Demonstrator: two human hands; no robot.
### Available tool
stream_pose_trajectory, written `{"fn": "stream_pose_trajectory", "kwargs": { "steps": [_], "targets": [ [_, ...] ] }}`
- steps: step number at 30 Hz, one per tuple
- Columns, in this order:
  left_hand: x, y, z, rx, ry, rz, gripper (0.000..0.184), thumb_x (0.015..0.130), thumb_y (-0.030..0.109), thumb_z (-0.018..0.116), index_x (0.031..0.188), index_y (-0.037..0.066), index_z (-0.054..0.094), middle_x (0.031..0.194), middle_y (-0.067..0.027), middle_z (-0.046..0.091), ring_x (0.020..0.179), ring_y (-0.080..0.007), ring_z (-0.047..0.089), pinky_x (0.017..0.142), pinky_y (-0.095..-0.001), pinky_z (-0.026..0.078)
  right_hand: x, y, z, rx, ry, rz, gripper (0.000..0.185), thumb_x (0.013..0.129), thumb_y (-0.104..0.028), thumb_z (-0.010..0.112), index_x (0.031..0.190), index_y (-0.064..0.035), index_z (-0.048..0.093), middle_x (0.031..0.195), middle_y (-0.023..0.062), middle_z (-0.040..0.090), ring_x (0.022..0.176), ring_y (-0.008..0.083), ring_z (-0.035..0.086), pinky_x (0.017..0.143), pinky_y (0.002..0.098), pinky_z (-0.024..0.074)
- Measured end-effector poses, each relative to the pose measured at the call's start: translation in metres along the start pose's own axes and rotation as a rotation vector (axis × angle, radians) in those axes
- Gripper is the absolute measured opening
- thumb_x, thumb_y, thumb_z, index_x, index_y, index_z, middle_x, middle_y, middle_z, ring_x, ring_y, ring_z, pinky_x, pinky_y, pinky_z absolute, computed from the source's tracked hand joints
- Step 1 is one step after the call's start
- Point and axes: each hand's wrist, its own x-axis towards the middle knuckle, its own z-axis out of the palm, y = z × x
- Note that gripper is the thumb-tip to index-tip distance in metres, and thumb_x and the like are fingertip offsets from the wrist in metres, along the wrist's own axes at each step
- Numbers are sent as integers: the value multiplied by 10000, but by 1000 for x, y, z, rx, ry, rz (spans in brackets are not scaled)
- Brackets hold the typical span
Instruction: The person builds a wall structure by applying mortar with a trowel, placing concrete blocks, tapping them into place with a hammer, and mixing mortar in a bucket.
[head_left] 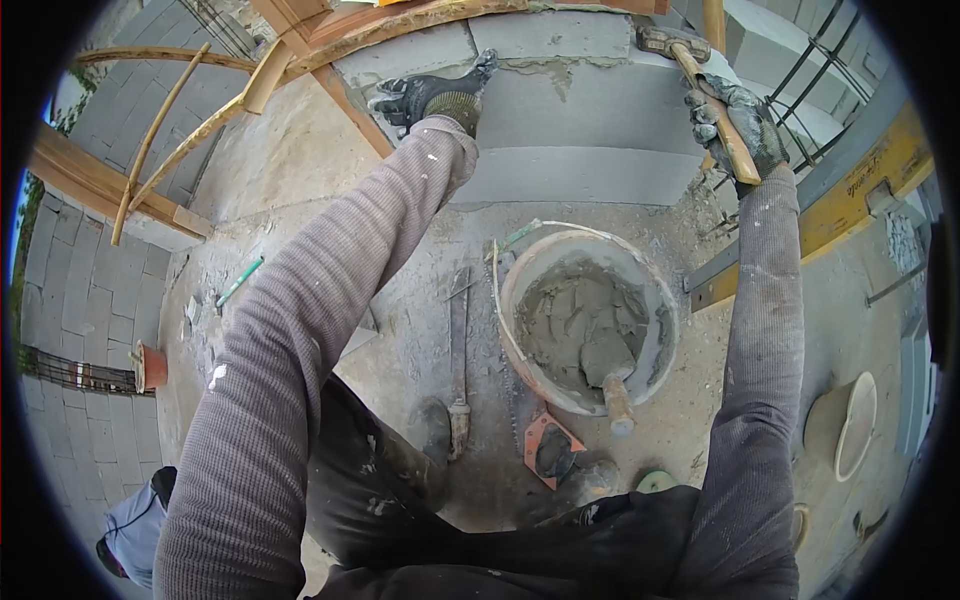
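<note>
the gloved left hand, at twelve o'clock, has thumb and fingers spread apart against the block wall. at two o'clock the gloved right hand is closed around the hammer, its head by the wall's right end. the mortar bucket stands at three, a trowel in it; the saw lies at five.

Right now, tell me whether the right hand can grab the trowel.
Probably not: the right hand holds the hammer, though the trowel lies with its handle over the bucket's rim.
</note>
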Motion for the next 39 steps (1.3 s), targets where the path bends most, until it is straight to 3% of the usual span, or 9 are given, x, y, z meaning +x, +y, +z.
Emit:
{"fn": "stream_pose_trajectory", "kwargs": {
  "steps": [4, 6, 14, 18, 23, 27, 32, 35, 39],
  "targets": [
    [-5, 7, 19, -33, -49, -116, 814, 698, 525, 798, 1233, -28, 532, 1316, -255, 478, 1179, -356, 510, 991, -422, 402, 17, -1, -8, 165, -23, -30, 249, 966, -173, 551, 1111, 22, 497, 745, 59, 575, 471, 79, 491, 361, 205, 423],
    [-5, 13, 21, -52, -60, -127, 832, 698, 533, 793, 1247, -26, 513, 1328, -256, 460, 1193, -359, 491, 999, -428, 386, 24, -3, -12, 156, -55, 20, 375, 967, -208, 558, 1210, 50, 432, 769, 82, 612, 510, 108, 585, 386, 207, 490],
    [-14, 27, 22, -99, -82, -160, 905, 698, 565, 772, 1303, -18, 436, 1375, -262, 389, 1247, -372, 414, 1031, -454, 325, 27, -4, -5, 357, -191, -6, 341, 969, -166, 534, 1226, 14, 401, 764, 81, 566, 529, 105, 531, 362, 203, 437],
    [-17, 28, 21, -109, -80, -170, 942, 698, 581, 761, 1332, -14, 398, 1399, -265, 353, 1275, -378, 376, 1048, -466, 294, 21, -7, 15, 297, -47, -22, 289, 947, -155, 570, 1155, -6, 437, 730, 60, 555, 478, 108, 514, 367, 209, 438],
    [-21, 28, 19, -120, -68, -175, 989, 698, 602, 748, 1367, -9, 350, 1429, -269, 309, 1309, -386, 329, 1068, -482, 255, 8, -13, 24, -1, -121, -13, 233, 954, -178, 560, 1099, -18, 471, 715, 58, 579, 463, 107, 532, 348, 237, 449],
    [-24, 28, 18, -128, -59, -171, 1027, 698, 618, 738, 1395, -5, 311, 1453, -272, 273, 1336, -392, 290, 1084, -494, 225, 21, -5, 8, 282, -94, 37, 299, 954, -166, 561, 1163, 8, 436, 710, 63, 577, 436, 103, 516, 325, 206, 437],
    [-24, 27, 20, -130, -56, -173, 1075, 698, 638, 725, 1431, 0, 263, 1482, -276, 229, 1370, -400, 243, 1105, -510, 186, 32, -1, 25, 272, 4, -58, 283, 953, -162, 569, 1151, 6, 457, 714, 68, 579, 457, 110, 538, 330, 217, 444],
    [-26, 27, 22, -119, -38, -167, 1104, 698, 651, 717, 1452, 3, 234, 1500, -278, 202, 1391, -405, 214, 1117, -520, 163, 18, -11, 41, -93, -21, -79, 210, 969, -223, 535, 1046, -33, 488, 704, 39, 556, 440, 83, 487, 343, 220, 431],
    [-34, 31, 29, -109, 40, -115, 1143, 698, 667, 706, 1480, 7, 196, 1524, -281, 166, 1418, -411, 176, 1133, -532, 132, 33, 0, 23, 154, 42, -2, 245, 965, -264, 558, 1048, -38, 508, 698, 28, 572, 454, 78, 530, 360, 210, 469]
  ]
}}
